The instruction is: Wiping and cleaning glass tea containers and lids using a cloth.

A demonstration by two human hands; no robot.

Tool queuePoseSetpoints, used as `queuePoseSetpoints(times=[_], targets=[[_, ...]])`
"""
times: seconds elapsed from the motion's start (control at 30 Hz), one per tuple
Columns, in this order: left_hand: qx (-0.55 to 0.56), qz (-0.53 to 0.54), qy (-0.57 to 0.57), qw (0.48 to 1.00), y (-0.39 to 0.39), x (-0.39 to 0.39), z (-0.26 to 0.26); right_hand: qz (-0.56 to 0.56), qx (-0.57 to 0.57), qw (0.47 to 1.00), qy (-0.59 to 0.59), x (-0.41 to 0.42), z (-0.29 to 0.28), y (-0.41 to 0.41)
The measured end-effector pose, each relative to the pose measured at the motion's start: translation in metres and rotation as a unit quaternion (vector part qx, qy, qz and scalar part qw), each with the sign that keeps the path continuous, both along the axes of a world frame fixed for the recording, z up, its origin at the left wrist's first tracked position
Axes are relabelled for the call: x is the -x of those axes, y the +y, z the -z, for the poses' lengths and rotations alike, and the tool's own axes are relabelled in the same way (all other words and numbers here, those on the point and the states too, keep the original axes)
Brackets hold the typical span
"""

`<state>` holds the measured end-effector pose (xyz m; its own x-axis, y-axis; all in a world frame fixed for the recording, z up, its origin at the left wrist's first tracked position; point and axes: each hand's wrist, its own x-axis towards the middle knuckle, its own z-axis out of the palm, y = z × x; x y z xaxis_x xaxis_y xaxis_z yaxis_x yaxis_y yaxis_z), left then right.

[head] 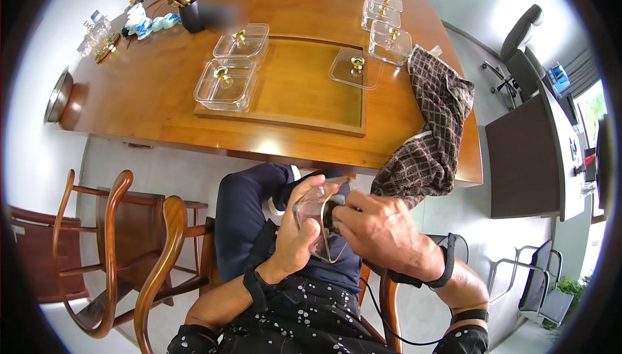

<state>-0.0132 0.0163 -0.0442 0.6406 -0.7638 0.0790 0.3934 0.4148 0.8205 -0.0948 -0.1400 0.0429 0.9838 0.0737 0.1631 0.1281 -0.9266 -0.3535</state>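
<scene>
Above my lap, my left hand (297, 230) grips a clear rectangular glass container (313, 208) tilted on its side, its opening towards the right. My right hand (376, 223) has its fingers bent at the opening, on a dark cloth (332, 215) that shows partly inside; the fingertips are partly hidden. On the table ahead, a clear lid with a gold knob (346, 74) lies over the right edge of a wooden tray (301, 123). Two lidded glass containers (226, 94) stand at the tray's left side. Several more lidded containers (388, 50) stand at the table's right.
A brown checked towel (437, 125) hangs over the near right table edge (466, 172). A black utensil holder (191, 16), ceramic figurines (141, 23) and a metal bowl (59, 96) stand to the left. Wooden chairs (167, 247) are at my left, and a cable (384, 310) runs by my right side.
</scene>
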Motion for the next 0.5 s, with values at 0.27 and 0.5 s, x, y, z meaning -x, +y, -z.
queuePoseSetpoints(times=[0.27,0.5], targets=[[-0.018,-0.054,-0.035,0.998,-0.008,-0.003,-0.007,-0.063,-0.297,0.938,0.165,-0.001,-0.016,-0.019],[0.040,-0.060,0.024,0.997,0.008,-0.021,-0.004,0.107,-0.286,0.946,0.112,0.015,-0.095,-0.095]])
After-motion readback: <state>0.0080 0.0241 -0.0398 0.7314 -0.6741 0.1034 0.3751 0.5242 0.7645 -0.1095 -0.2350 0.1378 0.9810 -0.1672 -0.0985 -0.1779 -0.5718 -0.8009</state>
